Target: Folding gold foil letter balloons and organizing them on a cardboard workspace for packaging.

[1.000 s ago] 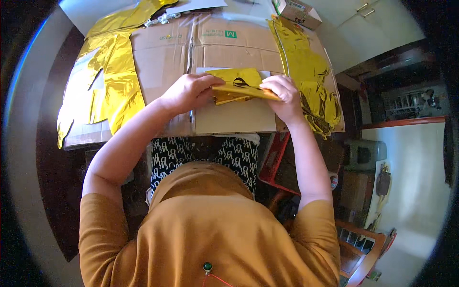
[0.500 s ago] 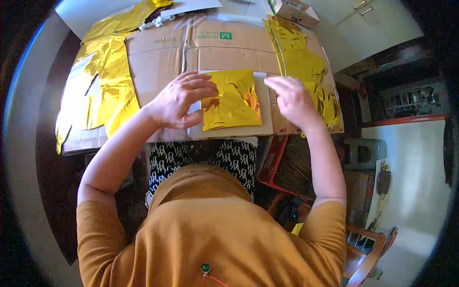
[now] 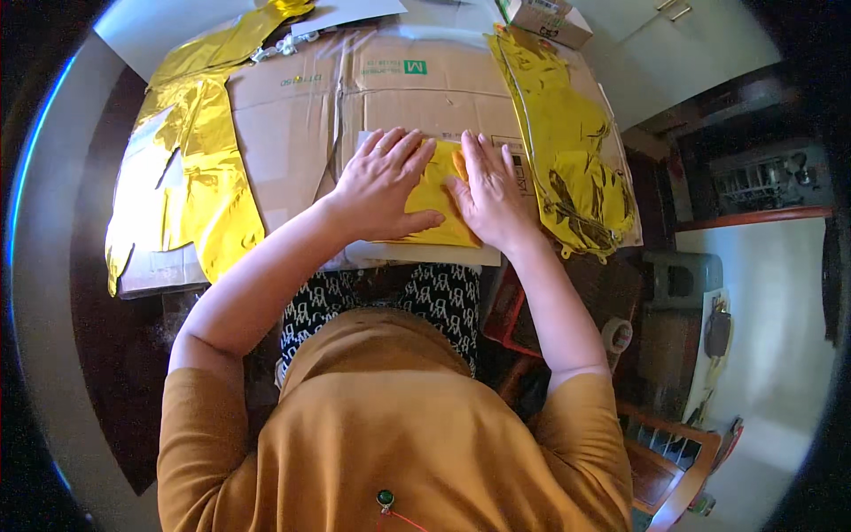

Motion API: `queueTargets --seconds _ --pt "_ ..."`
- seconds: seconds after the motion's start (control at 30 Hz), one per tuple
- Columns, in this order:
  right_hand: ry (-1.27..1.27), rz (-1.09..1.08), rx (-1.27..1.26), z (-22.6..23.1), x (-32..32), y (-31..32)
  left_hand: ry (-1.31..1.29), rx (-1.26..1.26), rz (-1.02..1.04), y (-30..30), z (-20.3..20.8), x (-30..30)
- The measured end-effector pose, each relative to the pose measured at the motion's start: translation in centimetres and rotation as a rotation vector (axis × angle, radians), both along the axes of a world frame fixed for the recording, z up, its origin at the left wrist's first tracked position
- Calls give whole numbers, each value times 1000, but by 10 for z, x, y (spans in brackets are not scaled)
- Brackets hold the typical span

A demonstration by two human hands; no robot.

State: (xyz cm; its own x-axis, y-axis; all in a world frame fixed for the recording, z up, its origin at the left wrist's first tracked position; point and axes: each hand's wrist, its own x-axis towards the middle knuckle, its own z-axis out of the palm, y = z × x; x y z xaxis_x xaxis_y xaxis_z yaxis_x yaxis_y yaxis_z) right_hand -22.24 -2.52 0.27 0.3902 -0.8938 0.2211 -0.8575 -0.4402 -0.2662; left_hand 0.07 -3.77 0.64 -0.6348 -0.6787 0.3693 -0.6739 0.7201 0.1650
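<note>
Gold foil: under both hands, on white paper over cardboard
Left hand: open, palm down, fingers spread across the foil
Right hand: open, fingers outstretched, on the foil's right edge

Golden foil, brown cardboard

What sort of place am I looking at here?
Probably a room in a home, doubling as a workspace: gold sheets laid out, a pale cabinet with handles, and a wooden chair.
</note>
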Motion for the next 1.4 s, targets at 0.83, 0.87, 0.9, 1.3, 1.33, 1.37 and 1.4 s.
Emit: queueTargets --seconds 0.83,0.87,0.9,1.3,1.33,1.37,1.4 --pt "-760 77 353 12 -37 -51 -42 151 217 19 -2 1" --pt "-681 20 382 23 -35 -44 -48 150 221 19 -1 1" --pt "-598 -43 408 30 -34 -35 -50 150 219 19 1 0" --pt "107 -3 -35 -6 19 -4 13 156 130 11 -5 -6" --pt "137 -9 1 -6 20 -5 29 169 133 11 -4 -1" --pt "114 -6 -9 -7 21 -5 2 186 167 11 -1 6" --pt "91 -2 -18 -8 21 -5 -26 203 202 11 4 15"
